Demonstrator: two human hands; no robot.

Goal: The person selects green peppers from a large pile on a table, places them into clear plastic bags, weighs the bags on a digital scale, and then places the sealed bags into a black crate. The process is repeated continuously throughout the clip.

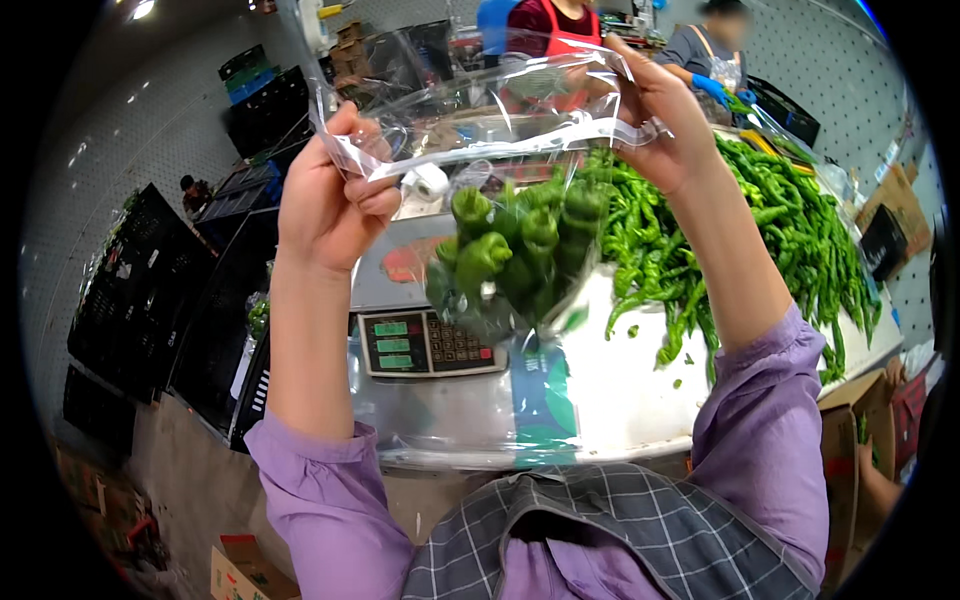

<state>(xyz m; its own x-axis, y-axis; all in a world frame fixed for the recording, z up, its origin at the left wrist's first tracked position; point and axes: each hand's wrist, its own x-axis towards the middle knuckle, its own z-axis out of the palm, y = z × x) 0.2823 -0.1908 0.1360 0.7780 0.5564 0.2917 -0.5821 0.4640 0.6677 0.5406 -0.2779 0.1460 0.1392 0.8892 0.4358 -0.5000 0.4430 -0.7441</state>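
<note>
A clear plastic bag [450,110] is stretched between my two raised hands, its mouth pulled wide. My left hand [335,195] is closed on the bag's left edge, fingers curled over the film. On the other side my right hand [665,125] grips the right end of the same rim, with part of its fingers behind the shiny film. Below the rim a bunch of green peppers [530,240] shows through clear plastic, apparently inside the bag, slightly blurred. Under and left of them is a weighing scale [430,345] with green displays and a keypad.
A large heap of long green peppers [770,230] covers the right of the white table [630,400]. Black crates [140,290] stand at the left, a cardboard box [850,440] at the lower right. Across the table are a person in a red apron [575,30] and another with blue gloves [712,88].
</note>
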